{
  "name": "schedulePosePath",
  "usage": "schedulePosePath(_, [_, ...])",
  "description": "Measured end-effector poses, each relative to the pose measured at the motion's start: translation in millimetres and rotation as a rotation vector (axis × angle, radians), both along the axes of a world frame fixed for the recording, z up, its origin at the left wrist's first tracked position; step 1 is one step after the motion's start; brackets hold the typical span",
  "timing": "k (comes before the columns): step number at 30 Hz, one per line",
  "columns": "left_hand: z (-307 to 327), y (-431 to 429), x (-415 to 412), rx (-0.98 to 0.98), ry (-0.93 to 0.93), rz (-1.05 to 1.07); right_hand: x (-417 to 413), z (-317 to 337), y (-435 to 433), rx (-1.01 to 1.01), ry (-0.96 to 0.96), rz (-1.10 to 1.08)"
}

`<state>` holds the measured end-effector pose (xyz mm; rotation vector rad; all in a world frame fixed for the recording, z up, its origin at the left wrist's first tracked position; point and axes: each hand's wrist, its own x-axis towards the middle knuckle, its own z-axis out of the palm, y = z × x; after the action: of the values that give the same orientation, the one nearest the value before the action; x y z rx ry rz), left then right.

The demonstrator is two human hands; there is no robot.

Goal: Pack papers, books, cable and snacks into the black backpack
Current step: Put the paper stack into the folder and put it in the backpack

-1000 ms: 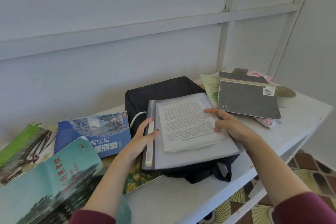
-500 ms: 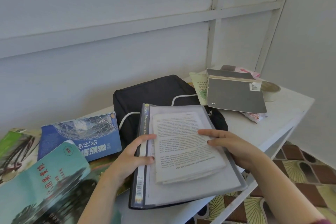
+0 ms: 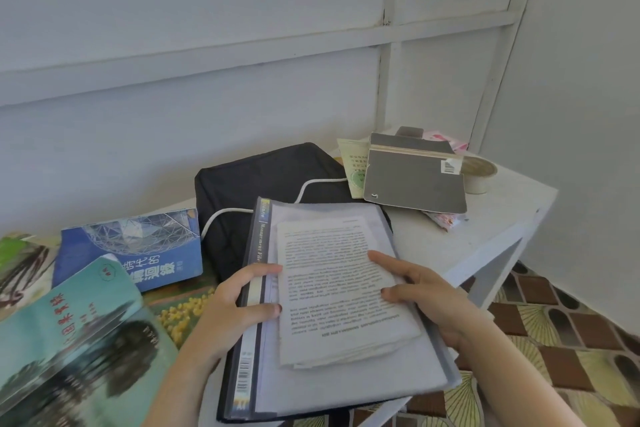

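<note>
- White printed papers point(image 3: 341, 288) lie loose on top of a clear file folder point(image 3: 346, 378), not tucked inside it. If the folder tips, the sheets will likely slide off towards the floor.
- Both hands are clamped on the folder, well apart. The left hand point(image 3: 239, 302) pinches the spine edge. The right hand point(image 3: 427, 298) grips the opposite edge, with fingertips resting on the papers.
- The folder's near end juts past the edge of the white table point(image 3: 502, 218), so a loosened grip could drop the whole load.
- The black backpack point(image 3: 263, 180) lies flat on the table behind and partly under the folder. No opening or zip shows, so whether it is ready to take the papers cannot be told.
- A white cable point(image 3: 313, 185) runs across the backpack and passes under the folder. Dragging the folder may snag it, and both its ends are hidden.
- A blue book point(image 3: 138, 246) lies to the left. The teal book point(image 3: 69, 322) nearest the camera is blurred and cut off by the frame.
- A pink snack packet point(image 3: 446, 218) peeks from under a grey notebook point(image 3: 415, 180) and is mostly covered.
- The fingers beneath the folder are out of sight.
</note>
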<state>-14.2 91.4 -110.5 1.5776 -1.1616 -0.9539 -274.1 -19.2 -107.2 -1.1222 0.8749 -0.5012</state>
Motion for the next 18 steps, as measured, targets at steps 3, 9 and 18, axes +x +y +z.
schedulePosePath(3, [5.0, 6.6, -14.4, -0.048, -0.006, -0.056, -21.6, -7.0, 12.6, -0.005, -0.134, -0.027])
schedulePosePath(9, [9.9, 7.0, -42.0, -0.145, 0.064, -0.171, -53.2, -13.8, 31.8, -0.031, -0.248, -0.118])
schedulePosePath(18, [14.4, -13.3, -55.6, -0.108, -0.001, -0.378, -83.9, -16.4, 60.7, 0.004, -0.193, -0.207])
